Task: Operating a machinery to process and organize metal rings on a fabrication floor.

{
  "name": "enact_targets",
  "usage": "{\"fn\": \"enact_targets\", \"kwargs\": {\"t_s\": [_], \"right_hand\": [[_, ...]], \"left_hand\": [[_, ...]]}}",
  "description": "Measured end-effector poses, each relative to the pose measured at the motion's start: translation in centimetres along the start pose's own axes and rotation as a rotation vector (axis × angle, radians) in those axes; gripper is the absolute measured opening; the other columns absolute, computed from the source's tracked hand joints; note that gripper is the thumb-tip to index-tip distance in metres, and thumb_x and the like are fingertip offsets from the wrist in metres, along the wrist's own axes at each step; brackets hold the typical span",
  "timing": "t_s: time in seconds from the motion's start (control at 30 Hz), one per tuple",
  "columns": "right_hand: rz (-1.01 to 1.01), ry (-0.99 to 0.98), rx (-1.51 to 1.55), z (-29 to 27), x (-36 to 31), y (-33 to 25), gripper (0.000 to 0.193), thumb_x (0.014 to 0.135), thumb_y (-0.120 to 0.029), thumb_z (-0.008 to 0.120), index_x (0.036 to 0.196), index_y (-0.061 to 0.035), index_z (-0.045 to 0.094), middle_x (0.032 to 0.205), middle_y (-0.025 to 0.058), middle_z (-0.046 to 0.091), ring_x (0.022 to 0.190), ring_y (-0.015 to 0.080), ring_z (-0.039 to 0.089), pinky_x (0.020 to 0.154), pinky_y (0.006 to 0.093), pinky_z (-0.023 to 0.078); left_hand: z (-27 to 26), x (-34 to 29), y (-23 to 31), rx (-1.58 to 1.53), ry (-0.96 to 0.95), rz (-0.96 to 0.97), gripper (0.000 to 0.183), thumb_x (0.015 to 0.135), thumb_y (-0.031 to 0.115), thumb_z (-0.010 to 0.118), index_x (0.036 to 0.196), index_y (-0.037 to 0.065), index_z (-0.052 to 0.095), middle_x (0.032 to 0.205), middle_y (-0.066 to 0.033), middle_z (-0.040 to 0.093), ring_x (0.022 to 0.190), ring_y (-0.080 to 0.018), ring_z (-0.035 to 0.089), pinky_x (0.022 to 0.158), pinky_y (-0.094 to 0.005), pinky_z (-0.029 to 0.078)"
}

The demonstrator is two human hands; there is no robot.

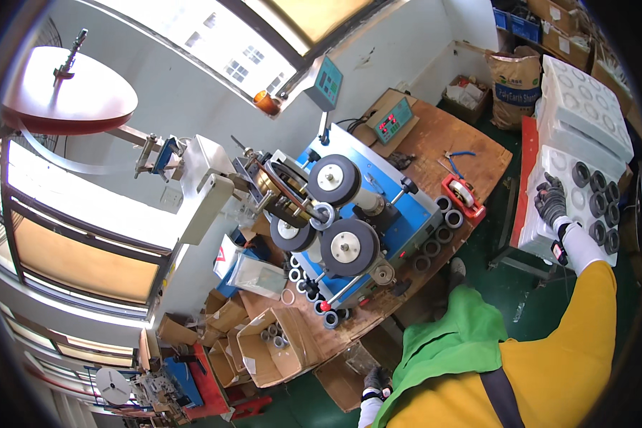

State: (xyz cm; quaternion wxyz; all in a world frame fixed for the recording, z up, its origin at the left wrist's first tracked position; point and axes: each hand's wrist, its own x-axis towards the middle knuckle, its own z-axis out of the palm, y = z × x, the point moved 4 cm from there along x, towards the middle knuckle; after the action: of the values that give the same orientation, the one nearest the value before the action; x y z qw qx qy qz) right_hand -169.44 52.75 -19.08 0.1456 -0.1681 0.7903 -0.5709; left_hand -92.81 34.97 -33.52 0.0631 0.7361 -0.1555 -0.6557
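Right hand: gloved, right of frame, over the white tray; fingers point toward the top of the frame; can't tell whether spread or pinching something.
Left hand: gloved, bottom centre, low beside the open carton; fingers too small and dark, can't tell if spread or closed.
Dark rings: in the white tray, right of frame, grouped just to the right of the right hand; well apart from the left hand.
Stacked trays: white, upper right, just above the ring tray in the frame.
Machine: blue, centre, on the wooden surface; three dark rollers, with a pale ring between them.
Rings by machine: a row on the surface, right of the machine, between the two hands in the frame; more by the machine's lower-left side.
Tape dispenser: red, near that row, left of the right hand.
Pliers: blue handles, on the surface above the dispenser.
Ring box: cardboard, lower left of centre, a few rings inside; left of the left hand.
Reel: large, round, upper left.
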Motion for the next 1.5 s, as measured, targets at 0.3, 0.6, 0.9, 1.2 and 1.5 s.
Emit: {"fn": "enact_targets", "kwargs": {"t_s": [0.3, 0.6, 0.9, 1.2, 1.5], "right_hand": [[0.411, 0.177, 0.738, 1.0, -0.3, -0.5, 0.043, 0.083, -0.007, 0.032, 0.122, -0.0249, 0.037, 0.101, 0.006, 0.05, 0.082, 0.0125, 0.042, 0.071, 0.0317, 0.039], [0.234, 0.1, 0.388, 0.2, 0.7, 1.7, 0.048, 0.08, -0.001, 0.033, 0.123, -0.0246, 0.035, 0.103, 0.0066, 0.049, 0.083, 0.0134, 0.042, 0.071, 0.0319, 0.039], [-0.019, -0.029, -0.431, 0.3, 1.7, 3.9, 0.053, 0.072, -0.013, 0.047, 0.124, -0.0089, 0.033, 0.104, 0.002, 0.051, 0.1, 0.0149, 0.042, 0.094, 0.034, 0.029], [-0.319, 0.067, -0.515, -0.5, 2.6, 5.3, 0.031, 0.087, -0.021, 0.034, 0.117, -0.0239, 0.042, 0.094, 0.0024, 0.052, 0.069, 0.0093, 0.042, 0.065, 0.0289, 0.038], [-0.267, 0.0, -0.946, 0.9, -0.4, -2.1, 0.018, 0.065, -0.023, 0.056, 0.076, -0.0091, 0.061, 0.1, 0.0039, 0.057, 0.119, 0.0263, 0.034, 0.1, 0.0432, 0.022]], "left_hand": [[0.2, 0.5, -1.2, -0.089, 0.007, -0.017, 0.033, 0.08, 0.029, 0.05, 0.103, 0.006, 0.056, 0.1, -0.013, 0.061, 0.081, -0.029, 0.057, 0.07, -0.0393, 0.046], [1.5, 0.6, 0.2, -0.17, -0.073, -0.03, 0.03, 0.081, 0.029, 0.049, 0.097, 0.005, 0.056, 0.092, -0.0126, 0.062, 0.08, -0.0293, 0.058, 0.069, -0.0395, 0.046], [0.6, 3.2, 1.0, 0.415, -0.089, 0.277, 0.029, 0.081, 0.028, 0.049, 0.098, 0.005, 0.057, 0.094, -0.0119, 0.062, 0.08, -0.0276, 0.058, 0.071, -0.0384, 0.048], [0.2, 6.5, 1.3, 1.299, -0.09, 0.702, 0.028, 0.08, 0.023, 0.049, 0.099, 0.005, 0.059, 0.099, -0.0145, 0.06, 0.088, -0.0263, 0.058, 0.076, -0.0369, 0.046], [2.5, 0.0, 3.6, 1.322, 0.003, 0.784, 0.025, 0.081, 0.02, 0.046, 0.097, 0.004, 0.06, 0.1, -0.0169, 0.06, 0.089, -0.0259, 0.059, 0.077, -0.0352, 0.045]]}}
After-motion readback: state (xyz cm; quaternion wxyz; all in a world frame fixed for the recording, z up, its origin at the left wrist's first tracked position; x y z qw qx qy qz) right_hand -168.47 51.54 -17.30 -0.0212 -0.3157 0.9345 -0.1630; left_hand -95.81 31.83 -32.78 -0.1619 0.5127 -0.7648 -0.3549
